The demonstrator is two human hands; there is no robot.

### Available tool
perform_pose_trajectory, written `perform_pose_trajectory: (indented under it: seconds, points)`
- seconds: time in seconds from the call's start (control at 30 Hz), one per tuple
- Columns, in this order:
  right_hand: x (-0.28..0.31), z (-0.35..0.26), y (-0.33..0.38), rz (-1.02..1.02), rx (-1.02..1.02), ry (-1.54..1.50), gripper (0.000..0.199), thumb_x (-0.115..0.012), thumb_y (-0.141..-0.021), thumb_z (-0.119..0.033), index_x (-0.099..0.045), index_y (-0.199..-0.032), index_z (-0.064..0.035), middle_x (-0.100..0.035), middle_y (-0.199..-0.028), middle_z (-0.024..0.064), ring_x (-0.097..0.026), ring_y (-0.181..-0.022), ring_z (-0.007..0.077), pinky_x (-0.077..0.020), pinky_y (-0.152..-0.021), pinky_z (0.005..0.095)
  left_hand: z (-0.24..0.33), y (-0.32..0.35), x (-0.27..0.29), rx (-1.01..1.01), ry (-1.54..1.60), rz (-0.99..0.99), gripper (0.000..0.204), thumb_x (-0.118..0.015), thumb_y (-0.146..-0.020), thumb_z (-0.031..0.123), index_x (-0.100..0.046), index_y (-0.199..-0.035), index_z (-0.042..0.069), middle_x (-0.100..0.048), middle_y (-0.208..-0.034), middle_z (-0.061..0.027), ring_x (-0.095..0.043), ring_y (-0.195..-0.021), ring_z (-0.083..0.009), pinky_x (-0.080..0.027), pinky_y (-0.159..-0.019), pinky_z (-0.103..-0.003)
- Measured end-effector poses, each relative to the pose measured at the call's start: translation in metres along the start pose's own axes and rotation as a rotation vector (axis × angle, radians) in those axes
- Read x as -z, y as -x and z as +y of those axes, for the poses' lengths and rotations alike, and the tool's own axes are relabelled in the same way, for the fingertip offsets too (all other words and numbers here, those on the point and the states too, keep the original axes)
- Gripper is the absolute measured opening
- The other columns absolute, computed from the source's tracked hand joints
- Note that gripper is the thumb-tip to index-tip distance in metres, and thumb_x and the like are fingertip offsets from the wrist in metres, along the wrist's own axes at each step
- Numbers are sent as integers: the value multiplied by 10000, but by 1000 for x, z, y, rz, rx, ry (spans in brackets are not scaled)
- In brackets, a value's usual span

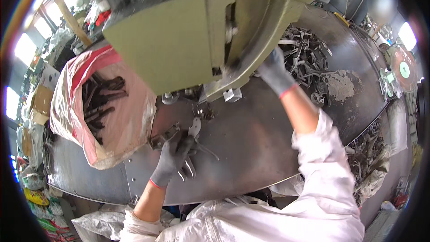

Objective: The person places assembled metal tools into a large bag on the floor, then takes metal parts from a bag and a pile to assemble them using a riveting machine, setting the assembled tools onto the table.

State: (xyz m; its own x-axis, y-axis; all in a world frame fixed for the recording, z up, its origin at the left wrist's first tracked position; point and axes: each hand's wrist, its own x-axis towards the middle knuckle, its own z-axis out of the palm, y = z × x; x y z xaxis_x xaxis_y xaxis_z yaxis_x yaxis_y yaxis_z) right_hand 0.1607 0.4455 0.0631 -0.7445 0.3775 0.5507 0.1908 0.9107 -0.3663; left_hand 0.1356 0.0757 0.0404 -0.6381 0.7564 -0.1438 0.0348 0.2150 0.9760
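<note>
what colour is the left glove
The left glove is grey, red-edged at the cuff; head view shows it.

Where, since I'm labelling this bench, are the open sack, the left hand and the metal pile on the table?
Open sack (pixel 127 127): head view, on its pink wall.
Left hand (pixel 170 156): head view, on its gloved back.
Metal pile (pixel 307 59): head view, near its middle.

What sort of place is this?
Most likely a metalworking workshop: a bulky olive-green machine overhangs a metal-topped worktable, a heap of metal parts lies on that table, and an open pink-and-white sack holds dark pieces.
</note>
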Motion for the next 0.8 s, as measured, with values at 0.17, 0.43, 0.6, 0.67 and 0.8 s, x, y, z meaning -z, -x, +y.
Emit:
perform_pose_trajectory:
  seconds: [0.17,0.43,0.6,0.67,0.8]
  points:
    - [-3,55,-66,-87,-314,-13,235,-542,-785,-108,-629,-1004,-111,-642,-956,132,-606,-909,328,-484,-787,396,0,1,7,111,128,77,232,-412,-950,176,-517,-1048,-6,-613,-935,-88,-612,-772,-123,-499,-665,-228]
    - [-94,57,-101,396,-891,-1441,289,-618,-821,-137,-559,-1057,21,-616,-965,111,-574,-865,205,-450,-777,320,2,-10,-15,132,64,44,193,-457,-925,132,-523,-1024,-20,-596,-974,-123,-625,-805,-166,-518,-685,-262]
    - [-33,-11,-61,586,-808,-1447,337,-480,-861,-7,-435,-1193,-50,-535,-1081,132,-581,-869,227,-540,-776,384,-19,-1,10,224,-86,91,180,-451,-909,104,-531,-1010,-23,-597,-952,-132,-635,-784,-188,-516,-662,-263]
    - [-2,-6,-31,598,-568,-1372,201,-446,-872,-15,-527,-1051,26,-613,-909,114,-599,-784,191,-504,-651,307,-22,-10,7,55,-137,21,187,-449,-909,109,-526,-1022,-18,-602,-945,-122,-634,-784,-179,-515,-655,-268]
    - [24,-36,45,-78,-655,-968,343,-464,-821,-57,-463,-1160,-5,-603,-807,88,-598,-700,170,-487,-628,277,-8,-19,14,128,-20,-36,415,-583,-806,161,-477,-1158,-30,-563,-1052,-173,-557,-986,-303,-484,-829,-383]
